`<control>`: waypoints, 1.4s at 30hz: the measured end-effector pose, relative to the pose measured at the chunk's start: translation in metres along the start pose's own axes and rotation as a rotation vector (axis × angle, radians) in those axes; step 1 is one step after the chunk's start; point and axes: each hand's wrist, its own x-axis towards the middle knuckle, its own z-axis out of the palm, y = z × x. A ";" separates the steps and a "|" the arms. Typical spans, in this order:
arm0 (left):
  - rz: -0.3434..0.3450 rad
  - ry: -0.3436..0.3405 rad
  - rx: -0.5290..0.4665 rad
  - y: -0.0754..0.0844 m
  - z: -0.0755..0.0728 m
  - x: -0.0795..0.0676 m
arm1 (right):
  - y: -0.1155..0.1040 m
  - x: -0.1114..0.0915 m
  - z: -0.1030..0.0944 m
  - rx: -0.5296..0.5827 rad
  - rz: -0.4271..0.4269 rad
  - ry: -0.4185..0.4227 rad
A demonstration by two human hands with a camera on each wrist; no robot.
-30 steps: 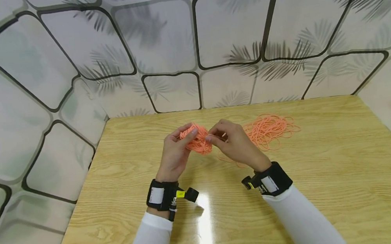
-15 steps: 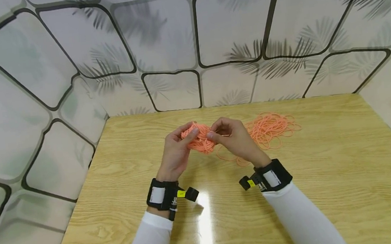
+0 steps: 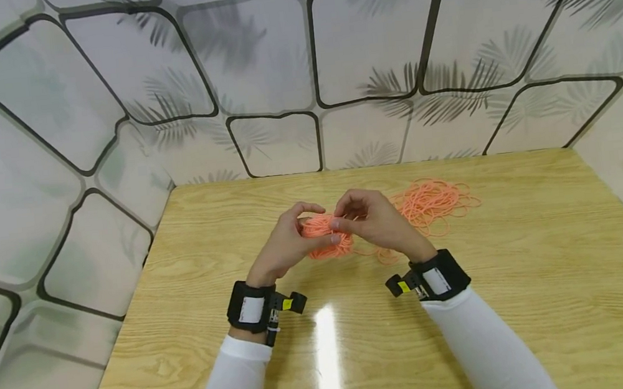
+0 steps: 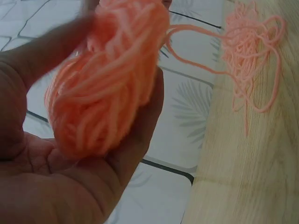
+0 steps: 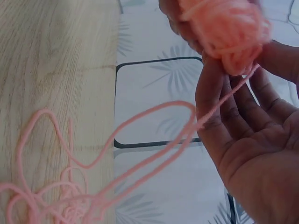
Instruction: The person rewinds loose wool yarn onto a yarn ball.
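A ball of orange yarn point(image 3: 319, 226) is held above the table between both hands. My left hand point(image 3: 284, 245) grips it from the left, thumb along the near side and fingers over the far side; the left wrist view shows the wound yarn point(image 4: 100, 109) between thumb and palm. On the ball's right end, my right hand point(image 3: 378, 222) pinches with thumb and index finger. From there a single yarn strand point(image 5: 229, 95) runs across the right fingers and down to the loose yarn. Some right fingertips are hidden behind the ball.
A tangled heap of loose orange yarn point(image 3: 433, 203) lies on the wooden table point(image 3: 550, 272) to the right of the hands, with a few loops trailing towards them. A patterned wall covering point(image 3: 367, 45) rises behind the table's far edge.
My left hand has turned over the ball, its thumb now on the near side, and the ball has shifted slightly right and nearer. The right hand stays close to the ball's right end.
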 end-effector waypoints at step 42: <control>0.081 0.468 0.078 -0.011 0.005 0.007 | -0.011 -0.019 0.010 -0.405 0.001 -0.243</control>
